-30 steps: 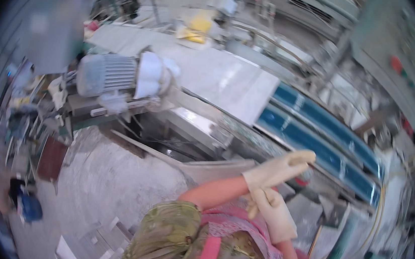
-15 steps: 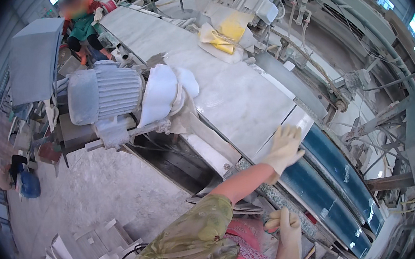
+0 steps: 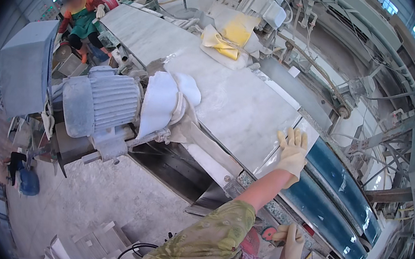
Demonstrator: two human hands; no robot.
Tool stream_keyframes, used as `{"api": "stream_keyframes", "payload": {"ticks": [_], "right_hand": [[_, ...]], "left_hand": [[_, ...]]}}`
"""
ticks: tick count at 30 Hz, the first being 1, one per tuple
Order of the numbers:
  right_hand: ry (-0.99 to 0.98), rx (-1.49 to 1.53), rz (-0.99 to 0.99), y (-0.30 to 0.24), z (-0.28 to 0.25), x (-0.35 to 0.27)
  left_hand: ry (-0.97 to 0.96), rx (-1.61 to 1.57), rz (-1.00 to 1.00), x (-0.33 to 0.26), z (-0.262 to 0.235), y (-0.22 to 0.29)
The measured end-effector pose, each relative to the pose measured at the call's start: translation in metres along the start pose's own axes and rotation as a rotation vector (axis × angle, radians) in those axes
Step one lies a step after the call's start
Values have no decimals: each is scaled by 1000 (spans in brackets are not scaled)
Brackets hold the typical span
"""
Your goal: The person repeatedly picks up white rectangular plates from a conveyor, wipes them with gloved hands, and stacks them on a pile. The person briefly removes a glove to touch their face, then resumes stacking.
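Note:
My left hand (image 3: 294,147), in a pale rubber glove, lies with spread fingers on a narrow white stone strip (image 3: 309,134). A thin dark gap divides this strip from the large polished white slab (image 3: 242,110) to its left. Blue belts (image 3: 321,207) run out on the strip's other side. Lower down, my right hand (image 3: 293,238), also gloved, is held close to my body with its fingers curled. Beside its fingertips shows a small red disc (image 3: 268,233); whether the fingers grip it I cannot tell.
A dusty grey motor (image 3: 102,99) with a white cover (image 3: 158,105) stands left of the slab. Yellow and white cloth (image 3: 230,43) lies on the slab's far side. A co-worker (image 3: 82,23) in a green apron sits at the far left. Stone pieces (image 3: 92,244) lie on the floor below.
My left hand stays on the strip, its fingers now pointing more straight ahead. My right hand has drawn slightly away from the red disc, which shows more fully. The view has shifted a little.

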State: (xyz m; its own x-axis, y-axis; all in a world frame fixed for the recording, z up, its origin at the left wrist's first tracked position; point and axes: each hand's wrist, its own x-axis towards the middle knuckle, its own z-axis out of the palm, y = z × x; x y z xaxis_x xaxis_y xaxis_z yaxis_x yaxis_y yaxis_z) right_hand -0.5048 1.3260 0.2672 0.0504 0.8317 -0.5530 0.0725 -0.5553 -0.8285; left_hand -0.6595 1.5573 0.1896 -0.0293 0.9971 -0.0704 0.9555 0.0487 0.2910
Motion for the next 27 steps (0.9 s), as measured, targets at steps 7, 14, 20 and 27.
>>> {"api": "stream_keyframes", "payload": {"ticks": [7, 14, 20, 27], "right_hand": [[32, -46, -34, -3, -9, -10], [5, -44, -169, -50, 17, 20], [-145, -60, -263, -107, 104, 78], [-92, -403, -494, -70, 89, 159]], "left_hand": [[-37, 104, -89, 25, 14, 16], [-85, 66, 210, 26, -40, -19], [-200, -470, 47, 15, -88, -53], [-223, -796, -121, -16, -97, -25]]}}
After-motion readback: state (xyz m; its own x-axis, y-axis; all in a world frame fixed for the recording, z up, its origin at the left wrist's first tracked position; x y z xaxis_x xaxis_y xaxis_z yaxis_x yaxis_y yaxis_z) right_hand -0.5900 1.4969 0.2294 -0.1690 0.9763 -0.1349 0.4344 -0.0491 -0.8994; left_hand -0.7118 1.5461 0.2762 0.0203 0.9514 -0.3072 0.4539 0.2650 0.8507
